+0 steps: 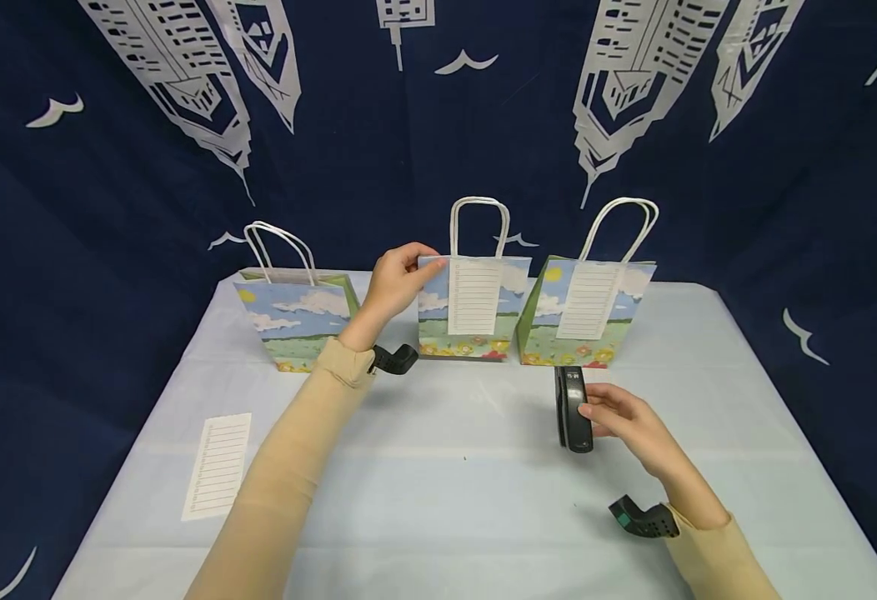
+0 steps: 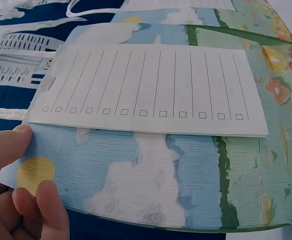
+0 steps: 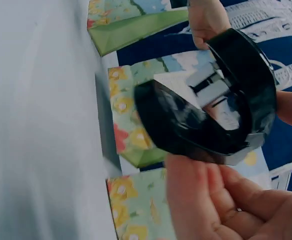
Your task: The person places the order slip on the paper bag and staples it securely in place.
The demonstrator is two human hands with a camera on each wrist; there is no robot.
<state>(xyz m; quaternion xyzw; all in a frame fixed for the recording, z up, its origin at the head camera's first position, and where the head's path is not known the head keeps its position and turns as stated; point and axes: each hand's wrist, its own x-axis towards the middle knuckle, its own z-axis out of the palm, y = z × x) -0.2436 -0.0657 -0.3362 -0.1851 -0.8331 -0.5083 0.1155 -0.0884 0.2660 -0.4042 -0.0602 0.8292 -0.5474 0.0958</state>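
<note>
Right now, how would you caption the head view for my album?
Left hand pinches the middle paper bag; right hand holds a black stapler.

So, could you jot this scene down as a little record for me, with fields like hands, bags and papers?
Left hand: left hand pinching the middle bag by its upper left corner
Right hand: right hand holding a black stapler
Bags: three in a row, handles up; the others are the left bag and right bag
Lined sheets: one on the front of the middle bag, one on the right bag's; a loose sheet lies on the table
Backdrop: dark blue cloth, white drawings
</note>
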